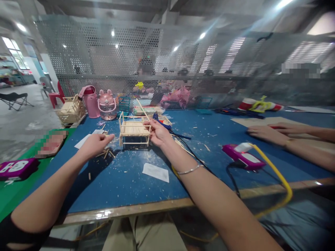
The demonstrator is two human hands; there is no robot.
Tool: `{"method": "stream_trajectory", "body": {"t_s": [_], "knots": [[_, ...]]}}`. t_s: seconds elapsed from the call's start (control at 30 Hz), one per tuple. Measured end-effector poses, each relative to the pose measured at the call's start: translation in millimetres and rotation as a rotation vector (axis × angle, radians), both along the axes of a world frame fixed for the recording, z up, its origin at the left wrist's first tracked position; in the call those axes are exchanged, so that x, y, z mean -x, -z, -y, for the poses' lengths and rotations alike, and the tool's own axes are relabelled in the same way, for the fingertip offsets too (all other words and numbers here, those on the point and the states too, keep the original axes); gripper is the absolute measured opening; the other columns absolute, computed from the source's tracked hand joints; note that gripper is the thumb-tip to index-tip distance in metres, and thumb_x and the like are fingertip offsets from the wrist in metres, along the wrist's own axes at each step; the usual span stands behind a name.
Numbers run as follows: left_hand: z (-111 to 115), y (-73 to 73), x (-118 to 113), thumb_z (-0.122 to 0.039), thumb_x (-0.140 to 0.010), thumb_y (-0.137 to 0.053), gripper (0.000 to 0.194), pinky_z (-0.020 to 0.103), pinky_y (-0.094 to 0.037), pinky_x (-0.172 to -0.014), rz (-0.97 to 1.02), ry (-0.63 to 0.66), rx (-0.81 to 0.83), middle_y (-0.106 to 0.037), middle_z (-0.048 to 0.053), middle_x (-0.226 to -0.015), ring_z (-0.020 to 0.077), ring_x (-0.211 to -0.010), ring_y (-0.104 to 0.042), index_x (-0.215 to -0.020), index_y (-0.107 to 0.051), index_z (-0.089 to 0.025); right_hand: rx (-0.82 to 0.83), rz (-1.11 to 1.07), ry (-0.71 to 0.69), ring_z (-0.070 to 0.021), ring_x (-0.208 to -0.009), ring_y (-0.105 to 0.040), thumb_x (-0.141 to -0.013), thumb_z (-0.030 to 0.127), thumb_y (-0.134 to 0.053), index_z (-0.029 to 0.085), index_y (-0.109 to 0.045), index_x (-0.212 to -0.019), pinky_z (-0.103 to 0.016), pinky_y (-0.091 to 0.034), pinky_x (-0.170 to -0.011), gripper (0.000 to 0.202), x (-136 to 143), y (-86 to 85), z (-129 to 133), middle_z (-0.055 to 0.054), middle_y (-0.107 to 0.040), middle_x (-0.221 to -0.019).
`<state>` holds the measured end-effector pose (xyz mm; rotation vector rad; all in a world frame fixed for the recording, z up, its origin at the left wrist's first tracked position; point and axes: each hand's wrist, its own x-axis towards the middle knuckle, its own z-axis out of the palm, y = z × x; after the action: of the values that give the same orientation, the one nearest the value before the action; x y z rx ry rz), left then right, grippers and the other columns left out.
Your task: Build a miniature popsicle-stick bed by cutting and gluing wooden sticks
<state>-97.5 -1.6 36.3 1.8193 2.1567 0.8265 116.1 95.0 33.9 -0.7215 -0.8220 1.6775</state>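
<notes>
Nearest on the blue table [110, 190] lies a white paper slip [156, 172]. Behind it, the left hand [95, 144] is beside small loose sticks [106, 152], its fingers drawn together, but I cannot tell if they hold something, while the right hand [158, 133] grips the right side of a small wooden frame [134, 129], upright over the table. Farther, a pink bottle [91, 104] stands before a perforated screen [96, 52].
</notes>
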Motion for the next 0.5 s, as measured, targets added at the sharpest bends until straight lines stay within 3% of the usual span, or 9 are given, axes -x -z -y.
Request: {"method": "stream_trajectory", "body": {"t_s": [0.13, 0.23, 0.3, 0.37, 0.43, 0.5], "knots": [[1, -10.6, 32, -0.055, -0.075, -0.043, 0.045, 0.027, -0.028, -0.050, -0.105, -0.262, -0.202, -0.047, 0.002, -0.044, 0.0176, -0.050, -0.046, -0.050, -0.053, -0.019, -0.008, 0.030, -0.001, -0.0057, -0.039, -0.046, -0.083, 0.018, -0.051, 0.019, -0.047, -0.077, -0.014, -0.023, -0.030, 0.007, -3, 1.5, 0, 0.005, -0.059, -0.057], [0, -7.8, 44, -0.050, -0.076, -0.043, 0.042, 0.034, -0.037, -0.060, -0.202, -0.355, -0.220, -0.062, 0.014, -0.067, 0.0283, -0.070, -0.056, -0.069, -0.066, -0.015, -0.009, 0.037, 0.003, -0.0058, -0.038, -0.045, -0.084, 0.017, -0.048, 0.019, -0.047, -0.075, -0.014, -0.023, -0.029, 0.009, -3, 2.3, 0, 0.005, -0.058, -0.056], [-2, -0.3, 40, -0.045, -0.074, -0.049, 0.041, 0.044, -0.039, -0.076, -0.287, -0.320, -0.309, -0.060, 0.022, -0.101, 0.0383, -0.098, -0.052, -0.091, -0.068, -0.013, -0.010, 0.040, 0.002, -0.0055, -0.037, -0.044, -0.085, 0.016, -0.047, 0.019, -0.047, -0.073, -0.014, -0.022, -0.028, 0.012, -2, 2.4, 1, 0.005, -0.057, -0.054], [-4, 8.7, 25, -0.041, -0.072, -0.053, 0.044, 0.052, -0.032, -0.090, -0.278, -0.220, -0.408, -0.048, 0.022, -0.125, 0.0408, -0.118, -0.038, -0.105, -0.065, -0.014, -0.010, 0.043, -0.006, -0.0055, -0.037, -0.044, -0.084, 0.016, -0.048, 0.019, -0.046, -0.072, -0.014, -0.025, -0.029, 0.013, -1, 2.1, 2, 0.005, -0.057, -0.054], [-6, 16.6, 6, -0.040, -0.072, -0.053, 0.046, 0.048, -0.032, -0.095, -0.132, -0.001, -0.413, -0.049, 0.018, -0.126, 0.0347, -0.117, -0.041, -0.109, -0.063, -0.014, -0.009, 0.047, -0.016, -0.0060, -0.039, -0.045, -0.084, 0.016, -0.049, 0.019, -0.047, -0.072, -0.014, -0.030, -0.031, 0.013, -1, 1.3, 3, 0.005, -0.058, -0.055], [-5, 22.4, -12, -0.042, -0.074, -0.053, 0.050, 0.040, -0.041, -0.088, 0.093, 0.250, -0.306, -0.057, 0.014, -0.115, 0.0267, -0.103, -0.053, -0.117, -0.057, -0.016, -0.007, 0.052, -0.026, -0.0067, -0.040, -0.047, -0.084, 0.016, -0.049, 0.019, -0.047, -0.072, -0.015, -0.033, -0.033, 0.013, -2, 0.2, 4, 0.005, -0.058, -0.056]]}}
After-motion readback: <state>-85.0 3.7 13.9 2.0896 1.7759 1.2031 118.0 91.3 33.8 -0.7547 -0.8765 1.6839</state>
